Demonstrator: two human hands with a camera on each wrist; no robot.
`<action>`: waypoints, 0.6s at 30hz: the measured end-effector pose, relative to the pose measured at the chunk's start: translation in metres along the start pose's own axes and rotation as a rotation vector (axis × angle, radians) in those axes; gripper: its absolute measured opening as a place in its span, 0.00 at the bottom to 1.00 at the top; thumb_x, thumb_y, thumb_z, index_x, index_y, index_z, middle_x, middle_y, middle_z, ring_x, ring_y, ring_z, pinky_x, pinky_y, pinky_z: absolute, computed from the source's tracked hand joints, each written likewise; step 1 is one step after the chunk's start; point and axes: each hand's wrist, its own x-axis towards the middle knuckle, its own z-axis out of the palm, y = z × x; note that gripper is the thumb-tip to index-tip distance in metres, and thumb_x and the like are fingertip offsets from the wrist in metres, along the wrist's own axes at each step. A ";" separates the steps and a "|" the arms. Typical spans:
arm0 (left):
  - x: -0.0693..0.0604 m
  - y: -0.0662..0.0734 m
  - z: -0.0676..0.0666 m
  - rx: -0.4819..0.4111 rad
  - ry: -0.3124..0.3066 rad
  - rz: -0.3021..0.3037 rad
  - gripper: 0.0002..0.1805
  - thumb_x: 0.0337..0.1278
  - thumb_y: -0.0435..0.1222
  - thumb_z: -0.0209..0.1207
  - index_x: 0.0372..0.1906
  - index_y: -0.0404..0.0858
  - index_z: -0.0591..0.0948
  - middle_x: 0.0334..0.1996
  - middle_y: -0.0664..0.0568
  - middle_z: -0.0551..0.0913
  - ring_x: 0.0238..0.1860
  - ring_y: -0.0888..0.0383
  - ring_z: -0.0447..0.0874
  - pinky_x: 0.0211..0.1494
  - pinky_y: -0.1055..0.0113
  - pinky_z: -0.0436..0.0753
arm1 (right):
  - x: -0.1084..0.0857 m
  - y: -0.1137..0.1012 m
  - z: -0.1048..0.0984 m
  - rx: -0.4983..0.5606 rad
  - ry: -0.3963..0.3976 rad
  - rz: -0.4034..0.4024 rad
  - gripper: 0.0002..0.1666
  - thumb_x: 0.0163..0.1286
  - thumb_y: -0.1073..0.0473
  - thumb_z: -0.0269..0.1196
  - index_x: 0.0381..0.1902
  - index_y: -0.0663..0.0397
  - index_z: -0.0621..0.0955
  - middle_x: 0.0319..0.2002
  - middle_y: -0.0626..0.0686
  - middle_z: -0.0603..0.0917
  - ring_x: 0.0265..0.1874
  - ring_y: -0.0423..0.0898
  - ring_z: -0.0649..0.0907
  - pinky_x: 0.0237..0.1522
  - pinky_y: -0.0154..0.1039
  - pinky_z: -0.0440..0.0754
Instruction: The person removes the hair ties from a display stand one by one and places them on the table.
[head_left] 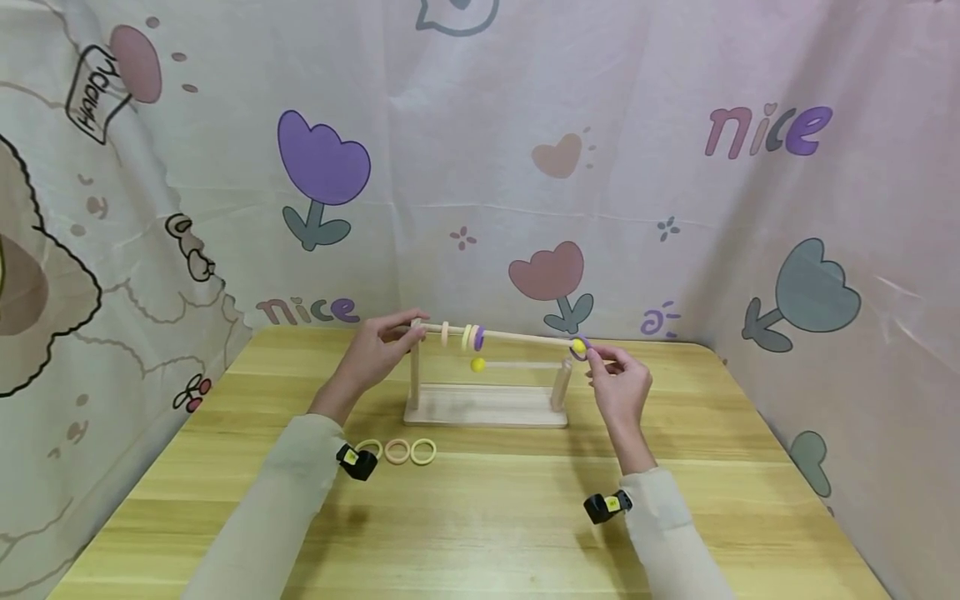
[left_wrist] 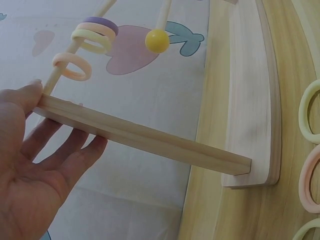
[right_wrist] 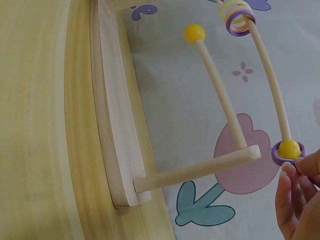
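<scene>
A wooden stand has a flat base (head_left: 487, 408), a left post (left_wrist: 145, 137), and a right post (right_wrist: 200, 171). My left hand (head_left: 375, 354) grips the top of the left post, thumb near the upper rod (head_left: 525, 337). Along that rod hang a light pink ring (left_wrist: 82, 75), a pale yellow ring, another pink ring and a purple ring (left_wrist: 102, 22). At the rod's free end, my right hand (head_left: 622, 392) pinches a second purple ring (right_wrist: 275, 155), which surrounds the yellow ball (right_wrist: 289, 149). A lower rod (right_wrist: 220, 92) extends from the right post, with its own yellow ball (right_wrist: 194, 34).
On the table (head_left: 480, 517), left of centre and in front of the base, lie a yellow ring (head_left: 423, 464), a pink ring (head_left: 397, 463) and another yellow ring (head_left: 369, 442) partly covered by the left wrist camera (head_left: 357, 463). A printed cloth (head_left: 450, 167) hangs behind.
</scene>
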 end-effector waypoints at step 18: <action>0.000 -0.001 -0.001 0.017 0.005 0.004 0.20 0.74 0.45 0.60 0.64 0.45 0.83 0.57 0.42 0.87 0.58 0.45 0.87 0.53 0.65 0.87 | 0.010 0.005 -0.012 -0.055 0.037 0.045 0.09 0.69 0.66 0.68 0.44 0.67 0.88 0.40 0.68 0.89 0.18 0.30 0.82 0.22 0.24 0.82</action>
